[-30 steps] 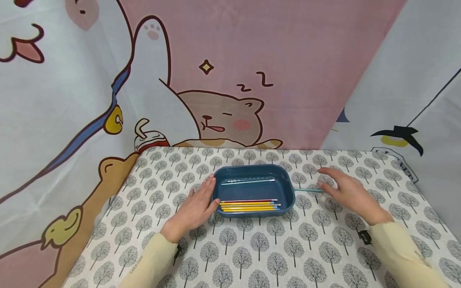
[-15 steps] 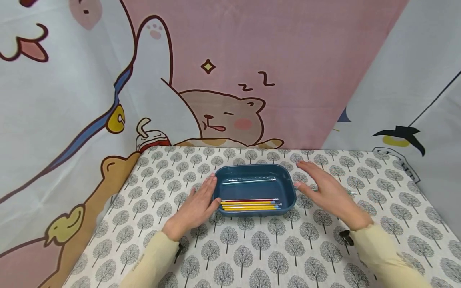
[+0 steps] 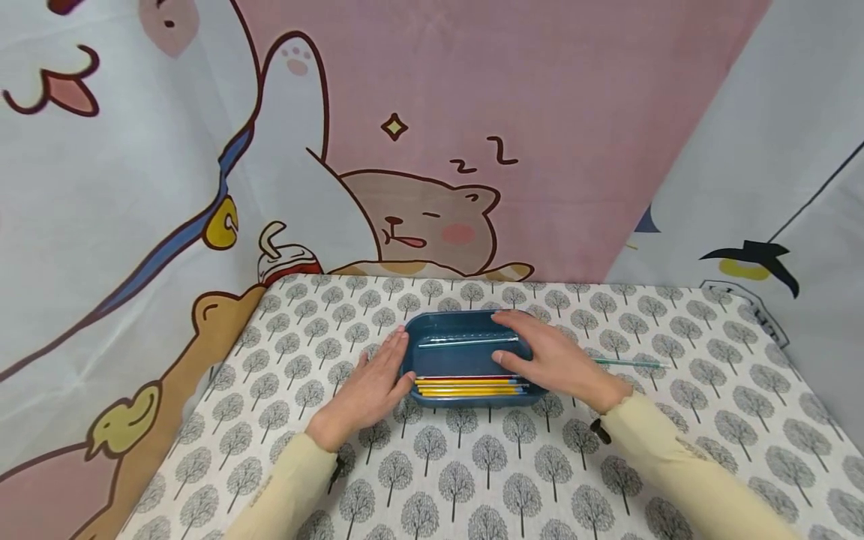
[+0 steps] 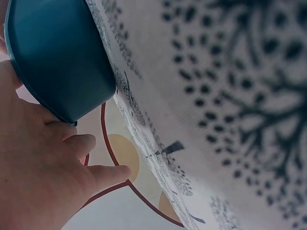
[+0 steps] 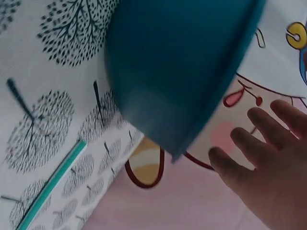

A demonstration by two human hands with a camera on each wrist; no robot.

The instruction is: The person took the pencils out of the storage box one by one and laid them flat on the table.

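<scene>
On the surface [image 3: 432, 480], toward the far edge: blue tray [image 3: 462, 364]. Oblong, rounded corners, thin lip, smooth plain walls, sitting upright with long sides across the head view; looks deeper teal in both wrist views. Along near wall inside: yellow pencils [image 3: 466, 392], side by side, bluish at right ends, with red pencil [image 3: 462, 377] just behind. Farther back inside: pale teal pencil [image 3: 466, 343], lengthwise, apart from that bunch.

At left end of tray: left hand [image 3: 364, 386], laid against rim, fingers straight and mostly together in head view, thumb spread off toward near corner. Over right end: right hand [image 3: 553, 360], fingers spread, thumb and index well apart, holding nothing. Can't tell whether touching tray.

Right of tray: green pencil [image 3: 631, 363], flat on surface, near tray but not touching, left end hidden by right hand in head view; same end visible in right wrist view.

Edges: far edge of surface just behind tray, meeting cartoon backdrop [image 3: 574, 150]. Widest room on near side, between forearms. More room rightward, beyond green pencil up to right edge. Narrower strip behind far rim. Leftward, partly taken up by left hand and forearm.
</scene>
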